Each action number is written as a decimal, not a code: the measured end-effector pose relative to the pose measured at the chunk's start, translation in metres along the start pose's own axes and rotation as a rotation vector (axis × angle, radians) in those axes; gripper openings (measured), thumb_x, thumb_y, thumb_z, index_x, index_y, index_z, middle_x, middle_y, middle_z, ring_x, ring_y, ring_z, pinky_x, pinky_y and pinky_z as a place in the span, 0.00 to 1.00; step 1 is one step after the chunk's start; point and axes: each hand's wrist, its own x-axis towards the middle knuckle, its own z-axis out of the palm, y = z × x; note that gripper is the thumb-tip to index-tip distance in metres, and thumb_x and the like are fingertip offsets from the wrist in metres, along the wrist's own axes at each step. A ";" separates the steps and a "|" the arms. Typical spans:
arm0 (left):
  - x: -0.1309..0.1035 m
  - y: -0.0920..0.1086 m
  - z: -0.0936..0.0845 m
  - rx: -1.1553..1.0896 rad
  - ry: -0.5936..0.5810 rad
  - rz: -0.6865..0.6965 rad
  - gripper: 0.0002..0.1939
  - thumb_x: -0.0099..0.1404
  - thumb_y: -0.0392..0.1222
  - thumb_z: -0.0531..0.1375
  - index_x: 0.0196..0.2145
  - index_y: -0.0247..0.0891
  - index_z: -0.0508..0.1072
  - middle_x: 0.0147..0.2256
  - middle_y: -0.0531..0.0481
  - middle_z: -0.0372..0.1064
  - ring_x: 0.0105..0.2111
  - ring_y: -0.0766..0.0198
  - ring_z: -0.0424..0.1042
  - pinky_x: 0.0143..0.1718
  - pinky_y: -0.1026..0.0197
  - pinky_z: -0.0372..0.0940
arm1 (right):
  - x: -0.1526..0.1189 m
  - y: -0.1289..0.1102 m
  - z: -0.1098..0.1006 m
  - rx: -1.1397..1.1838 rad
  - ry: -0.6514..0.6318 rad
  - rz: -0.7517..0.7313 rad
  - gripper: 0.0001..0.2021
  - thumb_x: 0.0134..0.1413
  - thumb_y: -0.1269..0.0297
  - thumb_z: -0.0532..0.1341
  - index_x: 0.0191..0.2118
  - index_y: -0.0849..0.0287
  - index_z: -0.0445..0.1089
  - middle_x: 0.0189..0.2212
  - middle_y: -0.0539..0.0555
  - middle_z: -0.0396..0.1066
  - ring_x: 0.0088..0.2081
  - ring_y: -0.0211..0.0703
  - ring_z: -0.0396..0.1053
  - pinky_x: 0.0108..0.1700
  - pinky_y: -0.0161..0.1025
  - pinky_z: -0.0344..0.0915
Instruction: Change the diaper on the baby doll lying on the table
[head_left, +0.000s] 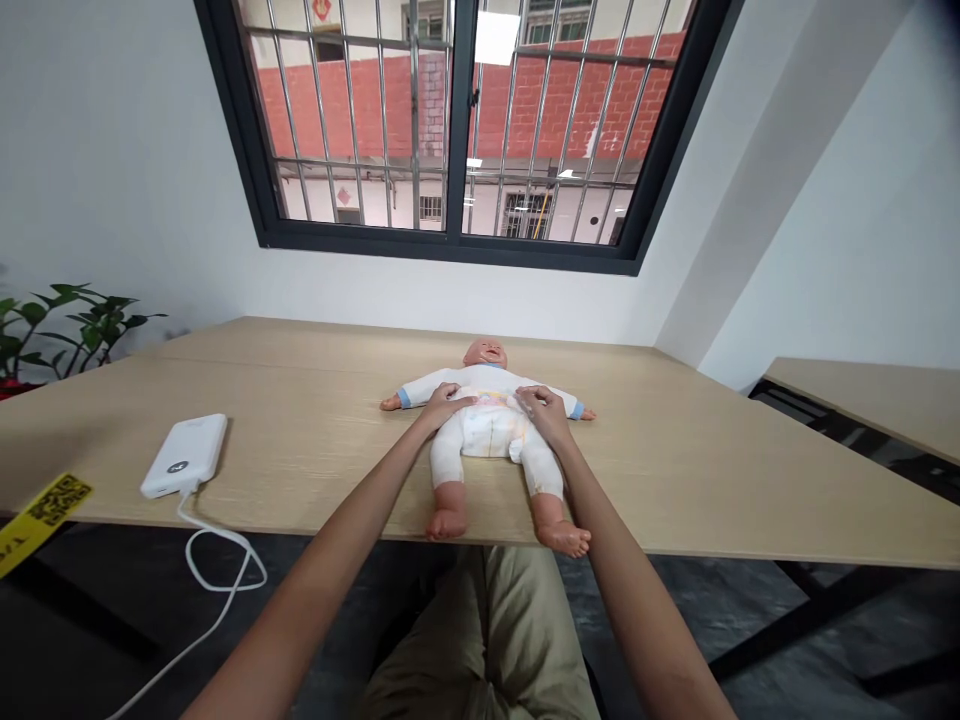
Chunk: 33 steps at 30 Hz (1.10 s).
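The face-up baby doll [491, 376] on the table [712, 450] wears white, with blue cuffs [406, 397] and a diaper [491, 432], its long body pointing head-first at the window [453, 130] (feet [447, 520] nearest). The left hand [448, 403] and right hand [545, 412] curl at its waist; I can't tell if they pinch.

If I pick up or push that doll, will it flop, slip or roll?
The doll may flop somewhat: its sleeves and legs look cloth-covered. Its bare feet look smooth and molded, so they could feel firmer and slipperier. Rolling seems unlikely, since it lies face up with arms spread on the table.
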 end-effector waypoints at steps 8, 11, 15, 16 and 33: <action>0.002 -0.001 0.000 0.062 -0.001 0.024 0.18 0.50 0.48 0.67 0.36 0.36 0.71 0.44 0.43 0.70 0.48 0.50 0.67 0.50 0.54 0.61 | 0.002 0.006 0.001 0.069 -0.038 0.088 0.26 0.51 0.39 0.56 0.30 0.61 0.74 0.28 0.59 0.75 0.32 0.46 0.69 0.38 0.42 0.65; 0.001 0.001 0.001 0.060 0.010 0.016 0.18 0.51 0.46 0.67 0.37 0.35 0.71 0.46 0.40 0.69 0.49 0.49 0.66 0.51 0.55 0.60 | -0.001 0.000 0.004 0.079 -0.100 0.072 0.25 0.52 0.41 0.56 0.31 0.61 0.75 0.31 0.60 0.76 0.37 0.50 0.71 0.42 0.44 0.65; 0.000 0.003 0.001 0.048 0.026 0.001 0.17 0.51 0.43 0.68 0.37 0.35 0.71 0.49 0.38 0.68 0.50 0.48 0.65 0.52 0.56 0.59 | -0.005 -0.007 0.007 0.093 -0.168 0.059 0.24 0.53 0.42 0.57 0.32 0.60 0.77 0.34 0.60 0.77 0.41 0.53 0.72 0.45 0.47 0.65; 0.000 0.002 0.001 0.042 0.027 0.000 0.17 0.51 0.43 0.68 0.37 0.35 0.72 0.49 0.38 0.69 0.51 0.48 0.65 0.52 0.56 0.59 | -0.006 -0.009 0.007 0.095 -0.178 0.059 0.24 0.53 0.42 0.57 0.32 0.60 0.77 0.34 0.61 0.77 0.42 0.54 0.72 0.46 0.47 0.65; 0.002 0.000 0.001 0.036 0.019 -0.009 0.19 0.50 0.46 0.68 0.39 0.36 0.71 0.50 0.41 0.68 0.51 0.50 0.66 0.52 0.55 0.60 | -0.004 -0.011 0.007 0.135 -0.164 0.087 0.32 0.56 0.35 0.49 0.41 0.61 0.73 0.37 0.64 0.76 0.40 0.51 0.74 0.42 0.45 0.67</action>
